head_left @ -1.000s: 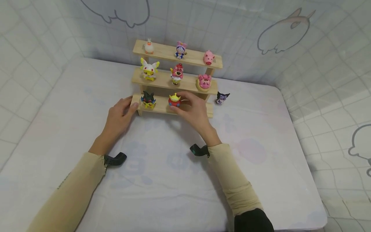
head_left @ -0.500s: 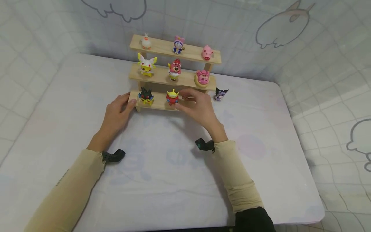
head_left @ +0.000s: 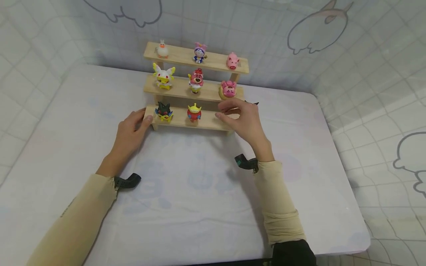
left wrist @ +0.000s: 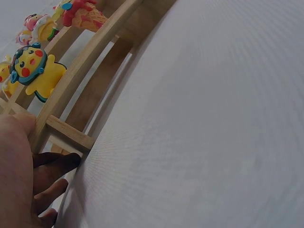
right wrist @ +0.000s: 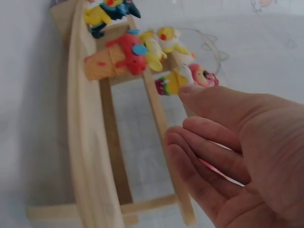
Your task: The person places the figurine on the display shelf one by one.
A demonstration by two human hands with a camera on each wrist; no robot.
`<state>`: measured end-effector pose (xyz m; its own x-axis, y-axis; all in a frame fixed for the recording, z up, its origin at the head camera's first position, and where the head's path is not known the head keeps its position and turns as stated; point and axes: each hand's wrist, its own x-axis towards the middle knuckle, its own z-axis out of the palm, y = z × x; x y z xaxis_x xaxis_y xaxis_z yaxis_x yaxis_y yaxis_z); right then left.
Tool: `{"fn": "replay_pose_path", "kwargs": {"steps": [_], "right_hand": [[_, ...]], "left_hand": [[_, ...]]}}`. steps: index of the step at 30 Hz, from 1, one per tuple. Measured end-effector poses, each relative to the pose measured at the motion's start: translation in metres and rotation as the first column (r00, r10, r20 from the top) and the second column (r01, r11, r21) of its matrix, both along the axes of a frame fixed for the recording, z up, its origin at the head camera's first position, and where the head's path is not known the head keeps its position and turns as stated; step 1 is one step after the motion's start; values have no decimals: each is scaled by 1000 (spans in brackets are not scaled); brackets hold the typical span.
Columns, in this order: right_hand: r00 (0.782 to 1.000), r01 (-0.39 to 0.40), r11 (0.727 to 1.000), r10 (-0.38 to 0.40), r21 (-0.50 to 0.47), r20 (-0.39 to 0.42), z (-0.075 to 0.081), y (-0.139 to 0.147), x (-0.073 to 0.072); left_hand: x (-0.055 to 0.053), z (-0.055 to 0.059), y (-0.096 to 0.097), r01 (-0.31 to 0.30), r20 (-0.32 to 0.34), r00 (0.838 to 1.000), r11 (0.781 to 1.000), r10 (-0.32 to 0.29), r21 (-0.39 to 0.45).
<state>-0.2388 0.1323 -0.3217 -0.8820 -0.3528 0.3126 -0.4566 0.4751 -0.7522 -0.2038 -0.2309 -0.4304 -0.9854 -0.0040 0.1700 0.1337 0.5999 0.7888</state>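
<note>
My left hand (head_left: 131, 131) grips the left end of the bottom step of a three-tier wooden display shelf (head_left: 213, 121). In the left wrist view its thumb lies on the board and the fingers reach below it. A red figurine with a yellow three-eyed head (head_left: 194, 112) stands mid-board on that step, on an orange cone-like base (right wrist: 102, 64) in the right wrist view. Left of it stands a yellow figurine with a dark hood (head_left: 164, 112). My right hand (head_left: 244, 120) hovers at the right part of the bottom step, fingers loosely bent, holding nothing.
Three figurines stand on the middle step, among them a pink bear in a ring (head_left: 228, 89). Three more are on top, including a pink pig (head_left: 232, 61). Dark ear tips of another figurine (head_left: 255, 103) show behind my right hand. A white cloth (head_left: 199, 207) covers the table.
My right hand has let go of the red figurine and moved right, away from it. The figurine stays on the bottom step. The left hand keeps its grip on the shelf.
</note>
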Motion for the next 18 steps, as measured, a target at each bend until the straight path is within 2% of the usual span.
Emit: {"fn": "replay_pose_path", "kwargs": {"steps": [7,12,18], "right_hand": [[998,53,997,-55,-49,-35,7,27,-4],[984,157,986,-161,-57,-71,18,52,-3],[965,248,964,-254,-93,-61,28,61,2]], "left_hand": [[1,-2,-1,-1,8,1000,1000,1,9],[1,-3,-1,1,1,1000,1000,-1,15],[1,-2,-2,5,-4,1000,1000,-5,7]]}}
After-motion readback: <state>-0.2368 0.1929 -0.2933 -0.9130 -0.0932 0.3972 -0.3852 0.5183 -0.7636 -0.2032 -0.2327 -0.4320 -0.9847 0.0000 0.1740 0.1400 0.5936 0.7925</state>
